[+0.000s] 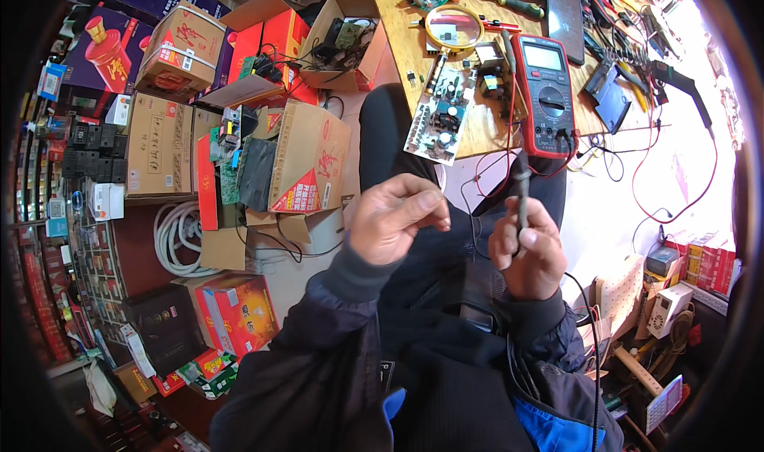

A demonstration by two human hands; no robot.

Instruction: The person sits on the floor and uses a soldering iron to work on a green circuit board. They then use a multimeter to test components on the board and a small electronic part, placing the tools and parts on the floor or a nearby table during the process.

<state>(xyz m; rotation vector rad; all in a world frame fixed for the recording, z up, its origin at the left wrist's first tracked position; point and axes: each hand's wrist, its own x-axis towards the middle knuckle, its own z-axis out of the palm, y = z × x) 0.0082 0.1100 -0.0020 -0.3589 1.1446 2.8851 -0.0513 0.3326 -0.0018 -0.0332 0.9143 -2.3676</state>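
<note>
My left hand (pixel 395 221) is held over my lap, thumb and fingertips drawn together in a pinch; whatever lies between them, if anything, is too small to make out. To its right, my right hand (pixel 528 251) grips a dark pen-shaped tool (pixel 522 201) that points up toward the table edge, its upper end slightly blurred. Just beyond the hands, a white circuit board (pixel 446 114) full of components lies at the table's near edge. A red and grey multimeter (pixel 547 94) sits to the right of that board, close above the tool.
A yellow-rimmed magnifier (pixel 454 27), a screwdriver (pixel 517 6) and a soldering iron (pixel 680 86) lie farther back on the wooden table (pixel 402 34). Test leads loop off its edge. Open cartons (pixel 310 157) with electronic parts stand at left. A black cable (pixel 593 356) hangs beside my right arm.
</note>
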